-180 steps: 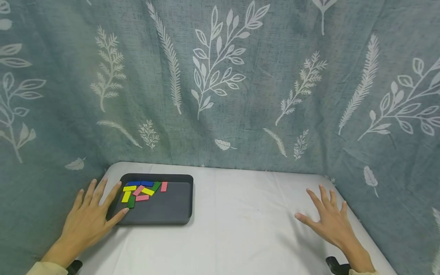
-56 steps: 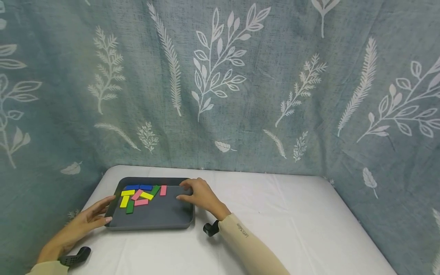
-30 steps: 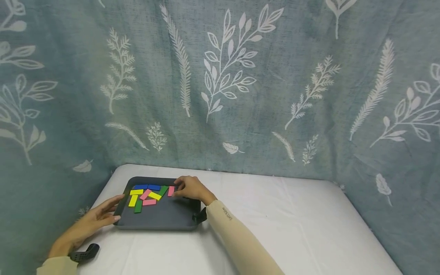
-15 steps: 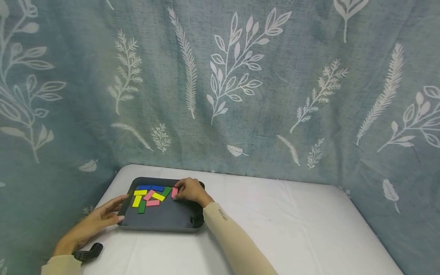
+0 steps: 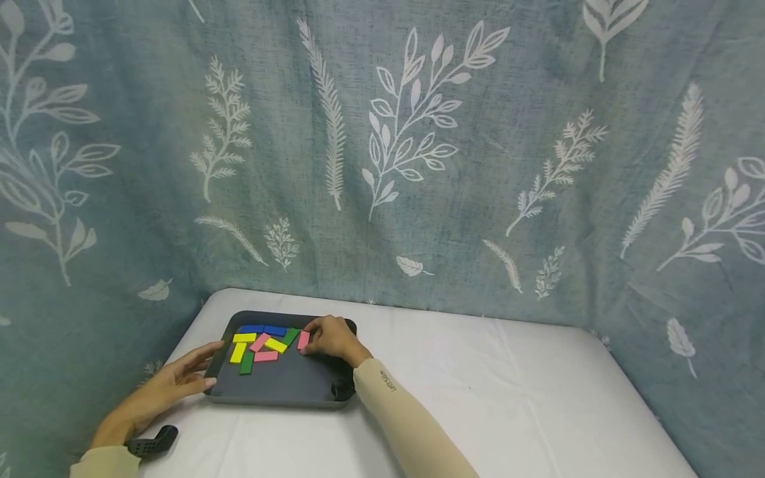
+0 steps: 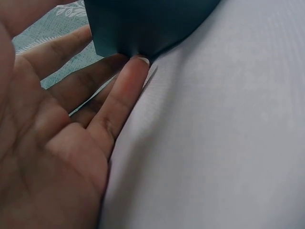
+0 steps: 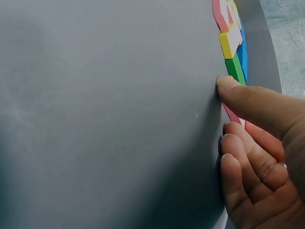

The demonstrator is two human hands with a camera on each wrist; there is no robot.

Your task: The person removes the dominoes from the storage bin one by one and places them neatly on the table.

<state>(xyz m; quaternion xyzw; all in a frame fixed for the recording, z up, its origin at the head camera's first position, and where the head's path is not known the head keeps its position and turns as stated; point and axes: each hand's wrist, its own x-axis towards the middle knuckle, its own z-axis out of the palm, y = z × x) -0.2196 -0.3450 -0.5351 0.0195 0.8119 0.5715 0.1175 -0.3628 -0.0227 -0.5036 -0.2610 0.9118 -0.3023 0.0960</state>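
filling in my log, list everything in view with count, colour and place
curtain: 1, blue-green, white-leafed, background
table: 1, white, in front
tray: 1, dark grey, table's left part
blue blocks: 2, blue, tray's far side
yellow blocks: 3, yellow, tray's left half
green blocks: 2, green, one far, one left
pink blocks: 3, pink, two left, one rightmost
wrist devices: 2, black, one per wrist
sleeves: 2, beige, forearms
left grip: 1, bare, at tray's left side
right grip: 1, bare, pinching rightmost pink block

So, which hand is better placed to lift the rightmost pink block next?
Probably the right hand: it has that pink block between thumb and finger, while the left hand touches the left side of the tray.
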